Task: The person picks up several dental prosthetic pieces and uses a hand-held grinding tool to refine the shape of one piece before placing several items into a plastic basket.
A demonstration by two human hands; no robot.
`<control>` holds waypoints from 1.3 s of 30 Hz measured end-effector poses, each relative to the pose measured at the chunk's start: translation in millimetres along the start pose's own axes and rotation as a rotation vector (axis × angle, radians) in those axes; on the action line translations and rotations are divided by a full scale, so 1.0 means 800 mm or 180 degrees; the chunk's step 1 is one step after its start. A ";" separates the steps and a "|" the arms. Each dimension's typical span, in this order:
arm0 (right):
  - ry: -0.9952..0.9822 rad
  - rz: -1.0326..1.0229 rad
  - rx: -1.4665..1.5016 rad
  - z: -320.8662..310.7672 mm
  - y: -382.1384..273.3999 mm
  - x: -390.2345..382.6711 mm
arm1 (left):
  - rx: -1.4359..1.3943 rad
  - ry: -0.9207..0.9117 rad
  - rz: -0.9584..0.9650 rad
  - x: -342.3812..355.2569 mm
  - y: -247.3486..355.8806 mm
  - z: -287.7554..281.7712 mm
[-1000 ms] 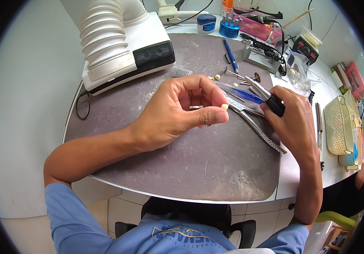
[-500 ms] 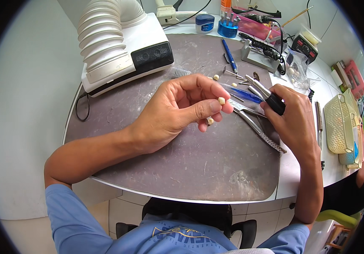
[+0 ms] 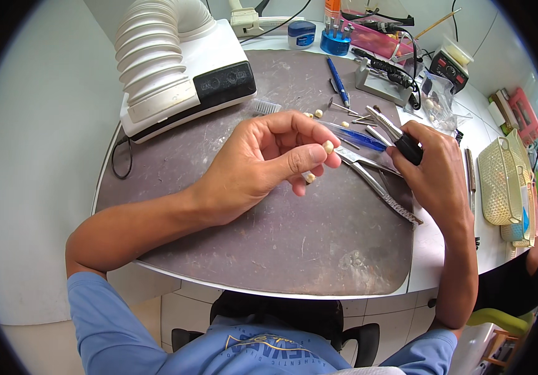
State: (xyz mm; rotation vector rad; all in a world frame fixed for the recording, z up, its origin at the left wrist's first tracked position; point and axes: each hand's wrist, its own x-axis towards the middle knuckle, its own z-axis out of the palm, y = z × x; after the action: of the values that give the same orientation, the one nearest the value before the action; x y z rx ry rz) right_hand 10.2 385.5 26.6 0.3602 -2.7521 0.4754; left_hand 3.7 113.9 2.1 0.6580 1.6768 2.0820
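Between the thumb and forefinger of my left hand [image 3: 269, 156] is a small ivory tooth-shaped piece [image 3: 328, 146]; another pale piece [image 3: 310, 178] shows by my lower fingers. My right hand [image 3: 428, 172] grips a handpiece [image 3: 400, 137] with a black body and metal front, pointing up and left. Metal pliers [image 3: 374, 184] lie between my hands, beside a clear-and-blue slender tool [image 3: 372, 142]. Several small pale pieces [image 3: 318, 114] and thin burs [image 3: 344, 107] lie beyond them on the grey mat [image 3: 250, 256].
A white suction unit [image 3: 225, 84] with ribbed hose stands back left. Along the back are a blue jar [image 3: 301, 35], bur holder [image 3: 335, 42], pink tray [image 3: 369, 40], metal stand [image 3: 381, 84] and control box [image 3: 449, 67]. Cream baskets [image 3: 497, 187] line the right; another person [image 3: 513, 287] shows partly behind.
The piece at my left fingertips has moved slightly left and up, and the second pale piece has come into view below. My right hand with the handpiece has barely moved.
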 end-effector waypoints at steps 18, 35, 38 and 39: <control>0.0385 0.0198 -0.0036 -0.025 0.020 0.006 | 0.4633 -0.0111 0.2057 0.074 0.017 -0.010; 0.0439 0.0219 -0.0113 -0.031 0.021 0.006 | 0.5364 -0.0146 0.1280 0.137 0.016 -0.016; 0.0397 0.0184 -0.0082 -0.032 0.016 0.005 | 0.5111 0.0045 0.0790 0.138 0.031 -0.024; 0.0382 0.0163 -0.0074 -0.030 0.016 0.005 | 0.5110 0.0067 0.0769 0.137 0.035 -0.025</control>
State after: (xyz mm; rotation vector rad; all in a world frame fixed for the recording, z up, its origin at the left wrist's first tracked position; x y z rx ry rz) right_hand 9.5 405.5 45.9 0.2478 -2.6532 0.4621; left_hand -97.5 154.0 38.8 1.2186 3.1371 0.3578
